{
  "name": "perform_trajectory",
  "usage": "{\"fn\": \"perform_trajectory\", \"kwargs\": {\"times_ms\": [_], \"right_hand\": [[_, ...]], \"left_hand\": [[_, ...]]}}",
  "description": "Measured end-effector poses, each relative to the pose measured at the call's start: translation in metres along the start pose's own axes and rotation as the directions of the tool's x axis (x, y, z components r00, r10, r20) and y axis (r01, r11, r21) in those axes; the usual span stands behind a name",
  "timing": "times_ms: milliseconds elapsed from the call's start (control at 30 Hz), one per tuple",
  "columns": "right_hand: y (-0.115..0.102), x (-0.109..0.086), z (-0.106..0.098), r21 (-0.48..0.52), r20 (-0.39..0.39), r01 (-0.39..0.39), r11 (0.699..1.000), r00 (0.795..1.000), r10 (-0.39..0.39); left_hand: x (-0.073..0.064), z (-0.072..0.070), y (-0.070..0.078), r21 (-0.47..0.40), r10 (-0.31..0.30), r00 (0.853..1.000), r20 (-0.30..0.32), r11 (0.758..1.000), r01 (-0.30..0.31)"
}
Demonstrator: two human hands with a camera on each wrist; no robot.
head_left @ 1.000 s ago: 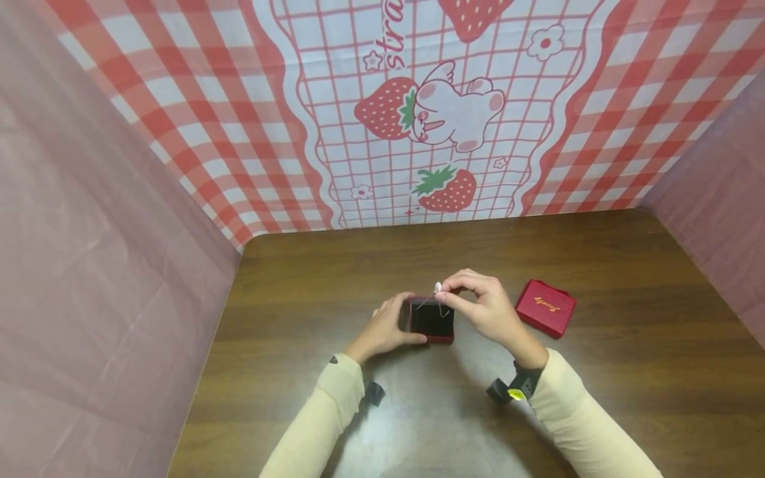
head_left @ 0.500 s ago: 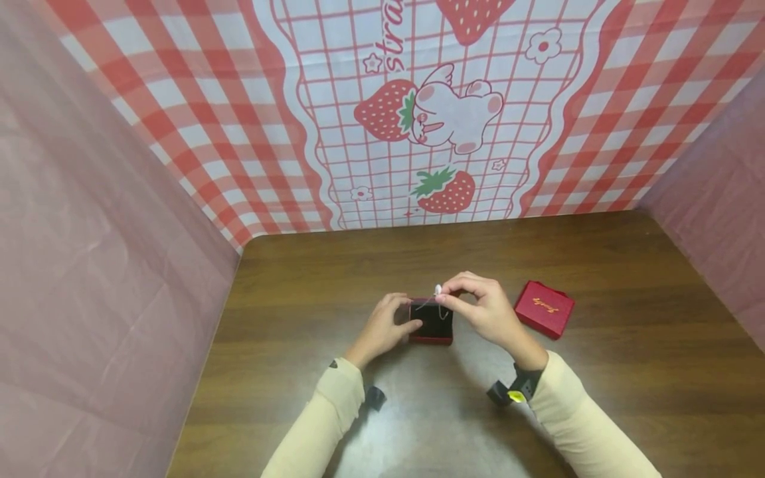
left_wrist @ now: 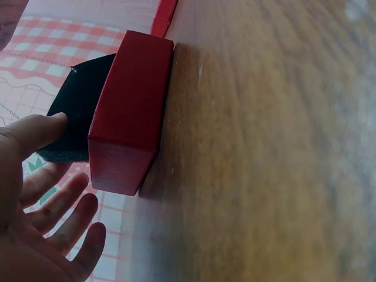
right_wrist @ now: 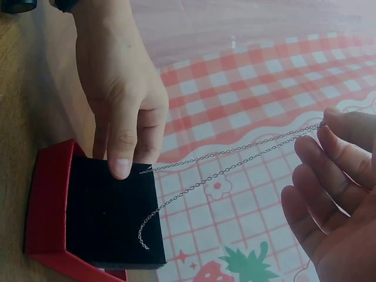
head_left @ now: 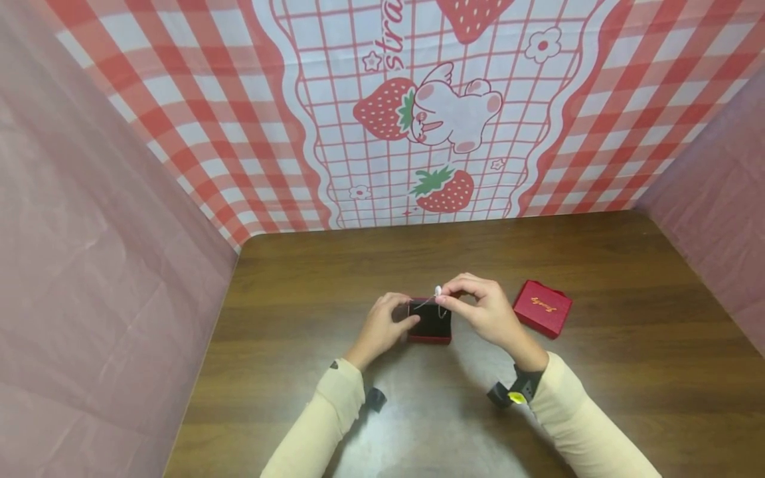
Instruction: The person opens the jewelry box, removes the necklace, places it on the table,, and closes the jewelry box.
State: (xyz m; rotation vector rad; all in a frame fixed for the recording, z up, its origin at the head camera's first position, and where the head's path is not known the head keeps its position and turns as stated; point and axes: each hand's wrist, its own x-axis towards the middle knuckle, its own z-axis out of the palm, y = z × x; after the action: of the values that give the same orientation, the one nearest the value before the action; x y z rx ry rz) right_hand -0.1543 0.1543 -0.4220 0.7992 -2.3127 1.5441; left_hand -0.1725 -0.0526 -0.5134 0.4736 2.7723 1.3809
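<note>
In the head view a small red jewelry box (head_left: 429,340) lies on the table, holding a black insert pad (right_wrist: 111,217). That pad projects from the box in both wrist views. My left hand (head_left: 382,328) pinches the pad's edge, thumb (left_wrist: 44,129) on its face and a finger behind. Above the box, my right hand (head_left: 487,312) pinches a thin silver necklace (right_wrist: 235,147) between thumb and finger. Two strands of chain run from those fingertips to the pad. A small white piece (head_left: 438,291) shows at the right fingertips; its kind is unclear.
Right of the box lies its red lid (head_left: 542,309) with gold lettering. The wooden table (head_left: 287,279) ends at a red-checked strawberry cloth (head_left: 448,192) behind, with pink cloth (head_left: 119,265) at the sides. Dark wrist-camera parts (head_left: 499,394) hang by both wrists.
My left thumb has moved from the box's front edge up onto the black pad, and the box has shifted slightly. The right hand still pinches the necklace in almost the same place.
</note>
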Motion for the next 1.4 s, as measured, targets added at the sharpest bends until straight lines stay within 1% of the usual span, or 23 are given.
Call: {"fn": "perform_trajectory", "kwargs": {"times_ms": [267, 500, 600, 733, 833, 933, 1100, 1200, 1400], "right_hand": [[-0.003, 0.001, 0.0, 0.021, 0.003, 0.015, 1.0, 1.0, -0.015], [-0.003, 0.0, 0.0, 0.031, 0.002, 0.013, 0.999, 1.0, -0.013], [-0.004, -0.001, 0.001, 0.032, 0.001, 0.015, 0.999, 1.0, -0.015], [-0.002, -0.001, 0.002, 0.042, -0.002, 0.014, 0.999, 1.0, -0.014], [-0.001, -0.001, 0.003, 0.055, -0.006, 0.009, 0.998, 1.0, -0.009], [0.001, -0.002, 0.004, 0.061, -0.007, 0.004, 0.998, 1.0, -0.003], [0.004, -0.003, 0.006, 0.06, -0.006, -0.015, 0.998, 1.0, 0.015], [0.007, -0.005, 0.007, 0.055, -0.005, -0.037, 0.998, 0.999, 0.037], [0.01, -0.005, 0.007, 0.038, 0.003, -0.061, 0.997, 0.998, 0.061]], "left_hand": [[0.001, 0.002, -0.002, -0.011, -0.007, 1.0, -0.008, 1.0, 0.007], [0.001, 0.003, -0.004, -0.002, 0.022, 1.0, -0.018, 1.0, -0.022], [0.001, 0.003, -0.005, 0.007, 0.019, 1.0, -0.023, 1.0, -0.019], [0.001, 0.003, -0.005, 0.008, -0.018, 1.0, -0.013, 1.0, 0.018], [0.002, 0.004, -0.005, -0.004, -0.045, 0.999, -0.002, 0.999, 0.045], [0.003, 0.004, -0.006, -0.014, -0.053, 0.999, -0.002, 0.999, 0.052], [0.003, 0.004, -0.006, -0.029, -0.043, 0.999, -0.018, 0.999, 0.043], [0.004, 0.003, -0.007, -0.053, -0.04, 0.999, -0.029, 0.998, 0.038], [0.005, 0.003, -0.007, -0.097, -0.05, 0.998, -0.024, 0.994, 0.048]]}}
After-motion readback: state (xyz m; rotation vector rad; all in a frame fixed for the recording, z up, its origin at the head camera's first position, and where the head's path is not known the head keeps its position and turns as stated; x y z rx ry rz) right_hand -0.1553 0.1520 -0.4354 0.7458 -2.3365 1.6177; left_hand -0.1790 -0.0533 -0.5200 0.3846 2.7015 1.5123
